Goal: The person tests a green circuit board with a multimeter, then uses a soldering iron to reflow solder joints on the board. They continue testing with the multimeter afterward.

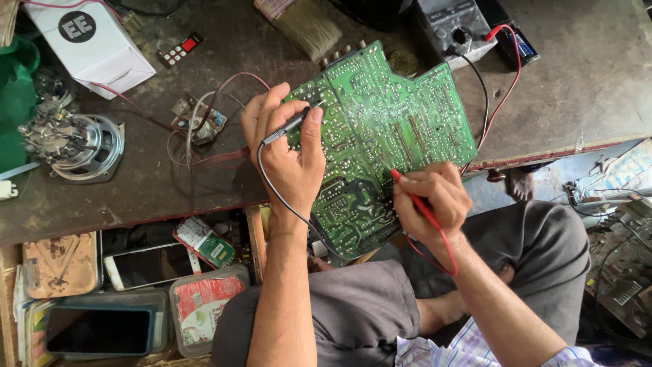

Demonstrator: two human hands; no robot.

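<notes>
Two bare forearms reach up from the person's lap toward one large green circuit board (380, 136) that lies tilted, half on the workbench (584, 75), half over the knees. His left hand (285, 153) pinches one black probe (288, 126) against the board's upper left edge; his right hand (435, 197) grips one red probe (414, 198) like a pen, tip on the board's lower middle. Two leads, one black and one red, run to one grey meter (454, 24). One loudspeaker (85, 146) and one white box (92, 41) sit at left.
</notes>
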